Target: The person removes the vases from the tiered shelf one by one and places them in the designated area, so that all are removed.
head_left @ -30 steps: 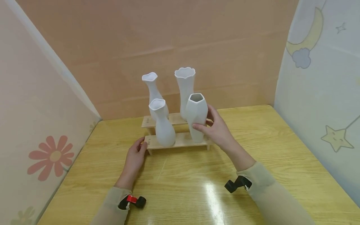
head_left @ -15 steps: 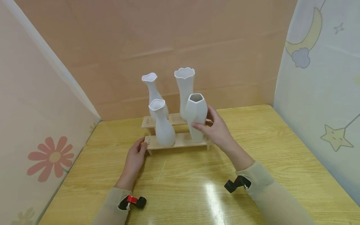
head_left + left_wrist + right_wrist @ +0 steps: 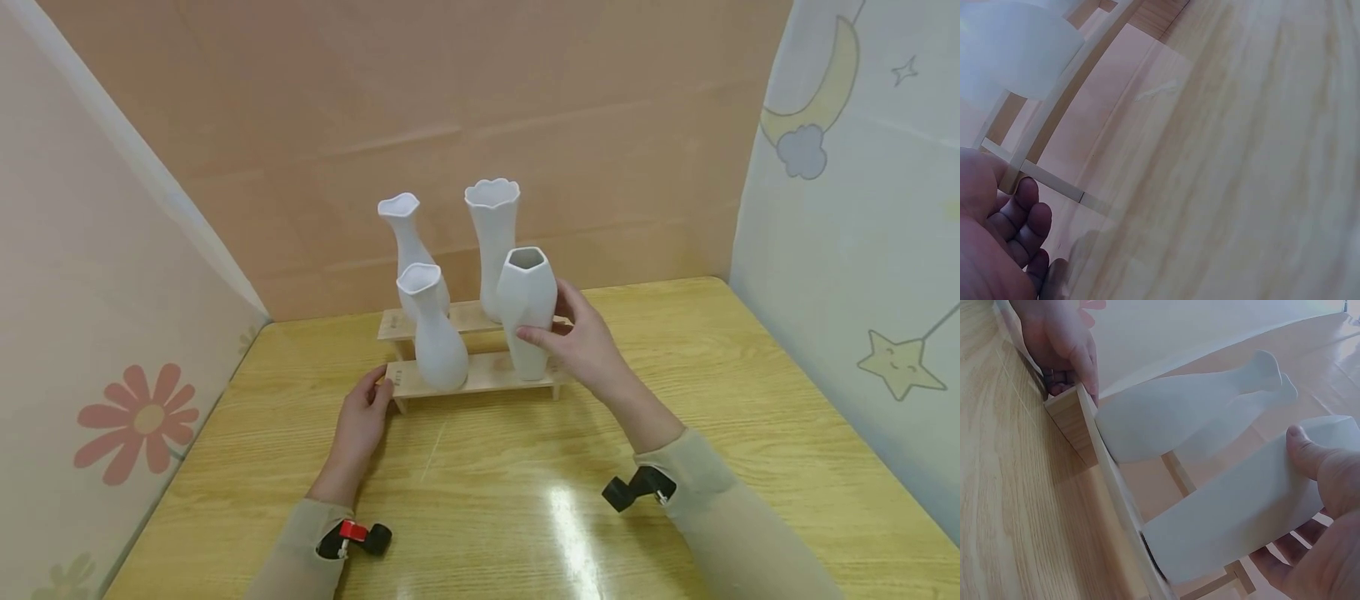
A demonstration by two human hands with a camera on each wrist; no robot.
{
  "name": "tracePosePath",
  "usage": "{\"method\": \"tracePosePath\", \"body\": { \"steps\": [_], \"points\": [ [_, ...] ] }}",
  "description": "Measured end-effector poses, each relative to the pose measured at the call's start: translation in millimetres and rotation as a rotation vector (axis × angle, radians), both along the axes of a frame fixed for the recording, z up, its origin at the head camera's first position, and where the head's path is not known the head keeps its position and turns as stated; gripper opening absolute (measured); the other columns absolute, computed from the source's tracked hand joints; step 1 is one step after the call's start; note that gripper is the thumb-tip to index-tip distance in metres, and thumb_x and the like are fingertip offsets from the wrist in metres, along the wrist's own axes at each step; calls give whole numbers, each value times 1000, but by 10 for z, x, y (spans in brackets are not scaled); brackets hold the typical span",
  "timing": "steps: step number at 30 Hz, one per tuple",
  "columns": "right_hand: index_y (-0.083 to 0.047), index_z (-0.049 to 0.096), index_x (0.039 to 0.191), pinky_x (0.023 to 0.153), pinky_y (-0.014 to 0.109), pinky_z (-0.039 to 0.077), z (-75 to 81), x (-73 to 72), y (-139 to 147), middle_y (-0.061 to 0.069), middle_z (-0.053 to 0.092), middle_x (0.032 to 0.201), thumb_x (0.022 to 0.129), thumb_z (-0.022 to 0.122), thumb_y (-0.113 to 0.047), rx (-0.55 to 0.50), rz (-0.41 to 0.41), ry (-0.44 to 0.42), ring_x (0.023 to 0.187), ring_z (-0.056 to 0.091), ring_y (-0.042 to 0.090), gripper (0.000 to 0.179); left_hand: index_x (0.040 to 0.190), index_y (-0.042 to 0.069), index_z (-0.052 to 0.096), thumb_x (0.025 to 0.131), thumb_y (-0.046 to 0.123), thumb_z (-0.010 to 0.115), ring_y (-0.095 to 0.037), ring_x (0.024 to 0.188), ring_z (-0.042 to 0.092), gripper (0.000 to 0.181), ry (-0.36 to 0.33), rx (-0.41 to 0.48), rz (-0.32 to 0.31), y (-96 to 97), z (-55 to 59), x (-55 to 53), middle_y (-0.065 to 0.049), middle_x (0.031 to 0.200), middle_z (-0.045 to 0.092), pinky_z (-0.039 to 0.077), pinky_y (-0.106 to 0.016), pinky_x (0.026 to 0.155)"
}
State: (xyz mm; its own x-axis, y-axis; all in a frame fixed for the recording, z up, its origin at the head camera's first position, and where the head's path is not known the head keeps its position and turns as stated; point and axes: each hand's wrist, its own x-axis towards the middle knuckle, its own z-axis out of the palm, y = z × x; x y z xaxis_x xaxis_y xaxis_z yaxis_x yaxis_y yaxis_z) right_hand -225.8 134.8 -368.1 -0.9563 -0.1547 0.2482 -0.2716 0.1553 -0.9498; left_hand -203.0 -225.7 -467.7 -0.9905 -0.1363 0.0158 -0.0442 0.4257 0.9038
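Note:
My right hand point(image 3: 585, 337) holds a white faceted vase point(image 3: 527, 300) with a five-sided mouth, thumb in front and fingers behind. The vase stands upright at the right end of the lower shelf of a two-step wooden stand point(image 3: 487, 375). In the right wrist view, the vase's base point(image 3: 1179, 547) is right at the shelf board. My left hand point(image 3: 363, 412) grips the left end of that lower shelf, thumb at the top edge, fingers curled beneath, as the left wrist view shows beside the board point(image 3: 1054, 119). A white round-bodied vase point(image 3: 441, 346) stands on the shelf's left half.
On the upper step behind stand a narrow-necked white vase point(image 3: 408, 237) and a taller white vase with a scalloped rim point(image 3: 495, 225). The stand rests on a wood-grain table point(image 3: 480, 500). A peach cloth backdrop point(image 3: 315, 167) rises behind, with printed panels at both sides.
My right hand has shifted the faceted vase slightly to the right along the lower shelf. The left hand and the other vases stay where they were.

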Motion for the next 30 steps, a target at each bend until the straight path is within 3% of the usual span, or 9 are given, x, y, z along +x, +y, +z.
{"method": "tracePosePath", "body": {
  "steps": [3,10,22,30],
  "points": [
    [-22,45,167,113,54,50,13,11,39,7,59,146,95,92,-26,12,-8,-2,135,57,30,86,165,9,51,120,33,51,-26,121,64,51,-6,9,3,12,5,-14,-16,133,71,50,-43,104],
    [-23,44,168,115,54,49,36,79,150,6,57,150,96,91,-32,35,-29,-2,137,56,31,87,165,8,52,120,33,52,-24,108,62,51,-5,-13,3,29,21,-15,-13,120,70,50,-33,92],
    [-20,42,168,115,53,49,224,178,440,7,56,152,99,89,-30,67,-109,18,138,57,29,85,167,8,47,120,33,50,-31,136,60,53,-10,6,-20,-7,49,18,-18,150,64,48,-52,113],
    [-20,38,170,116,55,48,276,186,731,6,53,154,100,87,-34,113,-178,0,139,54,27,87,167,7,47,121,31,50,-30,131,63,52,-10,5,-21,18,55,27,-19,144,67,50,-50,111]
  ]
}}
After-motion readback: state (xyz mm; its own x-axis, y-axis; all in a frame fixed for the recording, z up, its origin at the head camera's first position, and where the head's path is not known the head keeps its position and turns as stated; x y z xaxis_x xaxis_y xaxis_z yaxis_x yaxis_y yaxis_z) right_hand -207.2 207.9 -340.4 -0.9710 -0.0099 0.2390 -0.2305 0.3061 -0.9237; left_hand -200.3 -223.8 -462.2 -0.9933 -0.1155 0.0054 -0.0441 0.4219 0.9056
